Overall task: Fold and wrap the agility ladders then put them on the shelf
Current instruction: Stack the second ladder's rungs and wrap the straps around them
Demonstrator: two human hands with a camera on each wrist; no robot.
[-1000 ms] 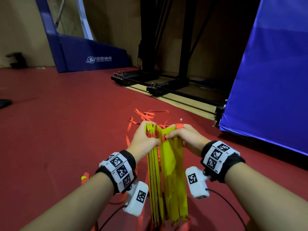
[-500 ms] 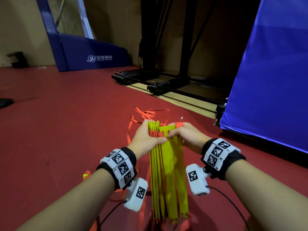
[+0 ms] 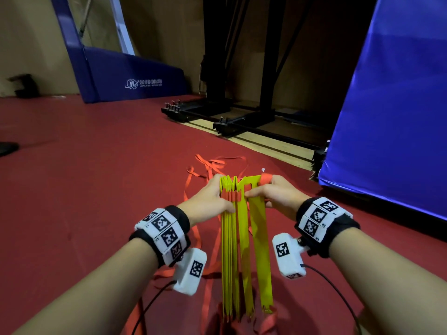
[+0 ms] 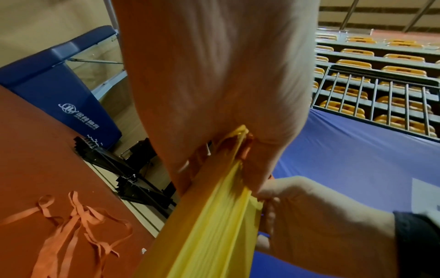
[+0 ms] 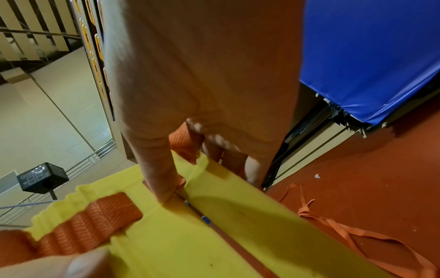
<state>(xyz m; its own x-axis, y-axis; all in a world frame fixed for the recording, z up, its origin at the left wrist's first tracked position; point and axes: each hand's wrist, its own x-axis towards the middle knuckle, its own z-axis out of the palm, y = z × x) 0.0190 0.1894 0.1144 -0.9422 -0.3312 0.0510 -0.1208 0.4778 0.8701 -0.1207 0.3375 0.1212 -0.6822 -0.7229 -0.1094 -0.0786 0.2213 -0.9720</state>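
Observation:
A stack of yellow agility ladder rungs (image 3: 229, 238) stands on edge over the red floor, threaded with orange straps (image 3: 229, 195). My left hand (image 3: 219, 193) grips the far end of the stack, thumb across the top; in the left wrist view the stack (image 4: 214, 216) runs out from under the fingers. My right hand (image 3: 260, 189) pinches the outermost rung (image 3: 260, 238) a little apart from the stack, an orange strap loop (image 3: 266, 178) over its fingers. In the right wrist view the thumb presses on that rung (image 5: 238, 216). Loose orange straps (image 3: 212, 163) trail on the floor beyond.
A tall blue padded mat (image 3: 387, 105) stands close on the right. A black metal frame base (image 3: 229, 117) lies ahead on a wooden strip. A blue padded base with a logo (image 3: 135, 81) sits at the far left. Red floor (image 3: 96, 177) spreads to the left.
The right hand's rung has swung away from the stack, so a gap shows between them. The left thumb has slid further across the stack's top. Both hands sit slightly higher.

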